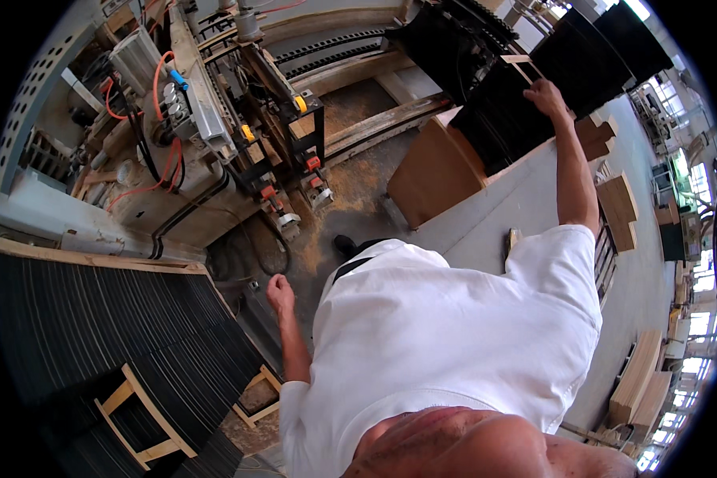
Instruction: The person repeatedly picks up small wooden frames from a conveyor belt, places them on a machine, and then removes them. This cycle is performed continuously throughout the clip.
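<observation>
My right arm is stretched out to the far right, and my right hand [546, 97] is closed at the end of a narrow, light wooden frame [519, 59]. That frame lies against the top of a stack of black panels [498, 119], which rests beside a brown board box [434, 179]. My left hand [280, 293] hangs low by my side with its fingers curled, and nothing shows in it. Nearest to it is a large stack of thin black-edged boards [119, 319] at the left, with a light wooden frame [147, 414] on it.
A woodworking machine [207, 119] with orange hoses and clamps stands at the far left. Sawdust [358, 187] covers the floor around its rails. Black panels [589, 60] stand at the far right. Stacked planks [637, 378] lie on the right side. Another wooden frame [259, 396] lies near the left stack.
</observation>
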The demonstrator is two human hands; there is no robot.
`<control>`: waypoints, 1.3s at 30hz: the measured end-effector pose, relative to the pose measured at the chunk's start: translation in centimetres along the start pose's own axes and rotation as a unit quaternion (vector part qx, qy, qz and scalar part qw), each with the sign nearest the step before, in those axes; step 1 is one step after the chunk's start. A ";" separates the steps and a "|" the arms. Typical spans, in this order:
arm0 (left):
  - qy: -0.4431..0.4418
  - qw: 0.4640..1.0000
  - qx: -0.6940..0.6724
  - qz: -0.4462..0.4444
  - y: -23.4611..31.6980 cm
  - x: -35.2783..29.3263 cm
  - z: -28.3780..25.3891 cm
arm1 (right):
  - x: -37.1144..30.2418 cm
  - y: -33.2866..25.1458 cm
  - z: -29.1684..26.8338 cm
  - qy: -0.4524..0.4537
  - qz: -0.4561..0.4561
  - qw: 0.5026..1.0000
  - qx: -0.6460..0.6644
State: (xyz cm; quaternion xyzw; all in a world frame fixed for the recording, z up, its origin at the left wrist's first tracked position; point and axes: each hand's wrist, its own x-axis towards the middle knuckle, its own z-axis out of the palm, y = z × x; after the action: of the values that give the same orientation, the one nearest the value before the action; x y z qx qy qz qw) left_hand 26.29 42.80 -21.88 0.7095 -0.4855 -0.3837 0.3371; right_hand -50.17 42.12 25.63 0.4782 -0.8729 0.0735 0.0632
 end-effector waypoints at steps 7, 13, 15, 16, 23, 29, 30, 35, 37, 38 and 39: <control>-0.047 0.998 0.005 -0.042 0.0 1.3 1.5 | 0.5 1.2 2.5 0.149 0.067 0.986 0.020; -0.076 0.995 -0.014 -0.062 1.2 2.2 3.5 | 5.1 -9.4 2.7 0.189 -0.045 0.958 0.212; -0.102 0.992 -0.053 -0.054 8.8 4.1 4.1 | 6.9 -13.2 4.3 0.201 -0.095 0.937 0.270; -0.105 0.988 -0.103 -0.037 12.9 5.0 4.7 | 7.9 -15.2 5.4 0.202 -0.096 0.931 0.289; -0.102 0.962 -0.233 0.096 35.7 14.5 9.6 | 12.1 -30.8 11.2 0.085 -0.231 0.887 0.390; 0.021 0.947 -0.299 0.116 46.2 30.9 15.7 | 15.8 -34.5 14.5 -0.022 -0.241 0.865 0.439; -0.004 0.932 -0.359 0.045 48.0 33.5 16.5 | 16.6 -34.2 15.5 -0.039 -0.239 0.862 0.445; -0.035 0.902 -0.421 -0.094 50.3 48.4 20.0 | 18.1 -34.6 17.0 -0.097 -0.233 0.870 0.424; -0.051 0.879 -0.461 -0.108 51.2 52.4 21.4 | 18.3 -34.6 17.3 -0.110 -0.229 0.861 0.441; -0.059 0.869 -0.480 -0.106 51.2 54.4 21.5 | 18.1 -34.9 17.3 -0.114 -0.233 0.853 0.452; -0.065 0.857 -0.500 -0.104 51.0 56.2 21.1 | 18.3 -35.6 17.3 -0.120 -0.240 0.844 0.464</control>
State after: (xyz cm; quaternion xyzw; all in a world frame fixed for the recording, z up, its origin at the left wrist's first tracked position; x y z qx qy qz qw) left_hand -0.94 -28.06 -0.79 0.4651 -0.1724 -0.6528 0.5726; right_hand -30.61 4.87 14.39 0.6510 -0.5959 0.3948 -0.2552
